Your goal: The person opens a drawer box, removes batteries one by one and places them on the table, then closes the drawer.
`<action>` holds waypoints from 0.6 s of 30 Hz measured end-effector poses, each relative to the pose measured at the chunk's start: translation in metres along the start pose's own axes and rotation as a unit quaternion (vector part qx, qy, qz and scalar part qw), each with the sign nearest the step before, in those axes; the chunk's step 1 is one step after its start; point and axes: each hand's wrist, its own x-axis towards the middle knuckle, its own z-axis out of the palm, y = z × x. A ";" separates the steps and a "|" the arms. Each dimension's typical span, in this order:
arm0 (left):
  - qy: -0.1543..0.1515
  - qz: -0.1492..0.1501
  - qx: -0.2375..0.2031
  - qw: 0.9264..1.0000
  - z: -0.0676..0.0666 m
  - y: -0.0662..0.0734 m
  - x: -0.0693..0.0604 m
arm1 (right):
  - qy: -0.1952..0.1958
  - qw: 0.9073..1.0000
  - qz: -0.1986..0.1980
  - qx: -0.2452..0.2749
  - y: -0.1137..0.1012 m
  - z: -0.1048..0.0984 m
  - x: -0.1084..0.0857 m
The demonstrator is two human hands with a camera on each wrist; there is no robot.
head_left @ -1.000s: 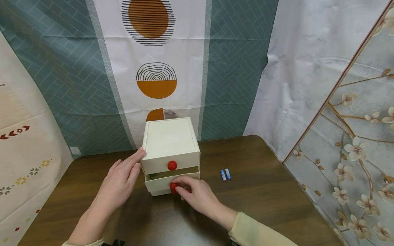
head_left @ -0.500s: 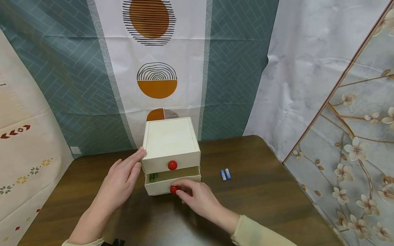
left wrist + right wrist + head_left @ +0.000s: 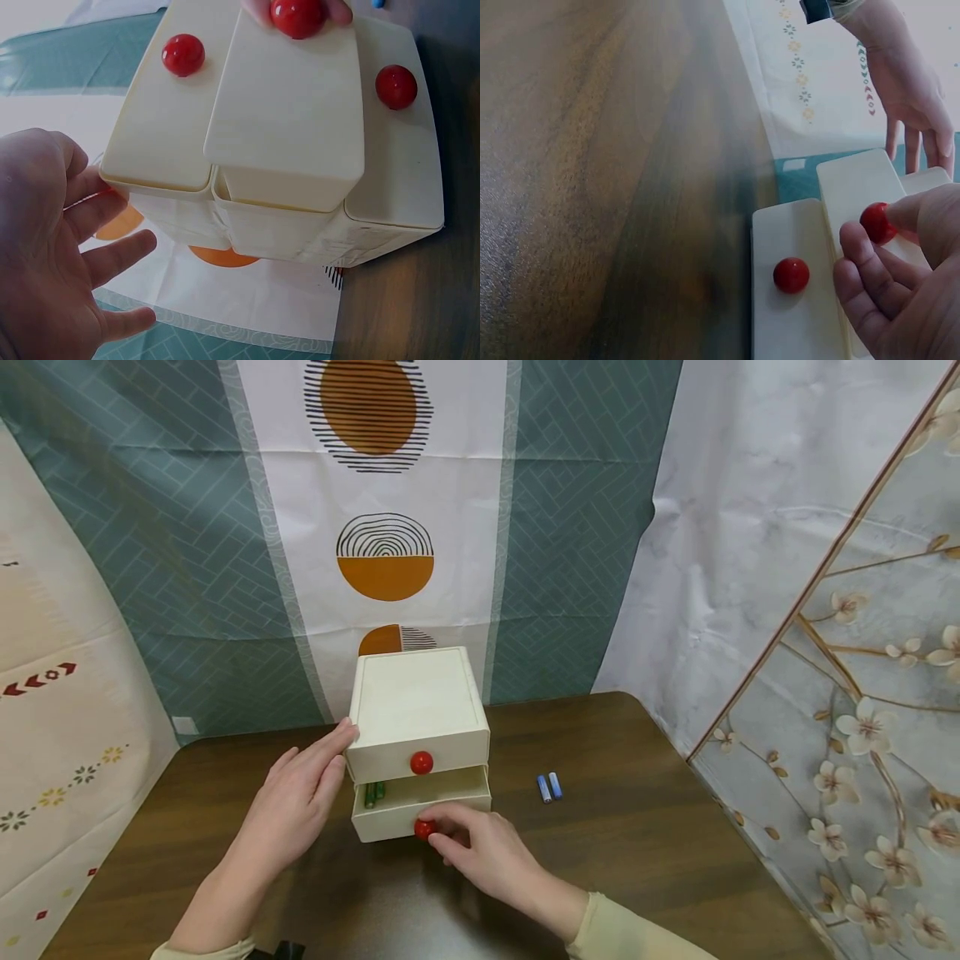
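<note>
A cream drawer cabinet [image 3: 418, 697] with red knobs stands on the table. Its middle drawer [image 3: 289, 112] is pulled partway out, and green cylinders [image 3: 371, 795] lie at the left inside it. My right hand [image 3: 486, 853] pinches that drawer's red knob [image 3: 424, 829] between thumb and fingers. With fingers fairly straight, my left hand [image 3: 294, 806] rests its fingertips against the cabinet's upper left edge. In the left wrist view, the top drawer [image 3: 169, 112] and the bottom drawer [image 3: 394, 157] are closed. The bottom drawer is hidden in the head view.
Two blue and white batteries [image 3: 543, 788] lie side by side on the brown wooden table [image 3: 615, 827], right of the cabinet. A patterned cloth [image 3: 420, 485] hangs close behind it. Floral cloth [image 3: 847, 735] hangs on the right.
My right hand has drawn the middle drawer further out toward me by its knob, and more of the green cylinders shows. The left hand has stayed at the cabinet's edge.
</note>
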 end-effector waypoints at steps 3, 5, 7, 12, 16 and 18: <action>0.000 0.000 0.001 1.000 0.000 0.000 0.000 | -0.004 1.000 0.001 0.003 0.000 0.000 -0.002; 0.000 0.000 0.001 1.000 0.000 0.000 0.000 | -0.007 1.000 0.001 0.006 0.000 0.000 -0.003; -0.001 0.000 0.002 1.000 0.001 0.000 0.000 | -0.010 1.000 0.002 0.007 -0.001 -0.001 -0.005; -0.003 -0.004 0.000 1.000 0.001 0.000 0.000 | -0.015 1.000 -0.001 0.007 -0.002 -0.001 -0.009; -0.004 -0.005 -0.003 1.000 0.001 0.000 0.000 | -0.014 1.000 -0.001 0.009 -0.003 -0.001 -0.012; -0.002 -0.004 -0.003 1.000 0.001 0.000 0.000 | -0.012 1.000 0.000 0.011 -0.004 0.000 -0.014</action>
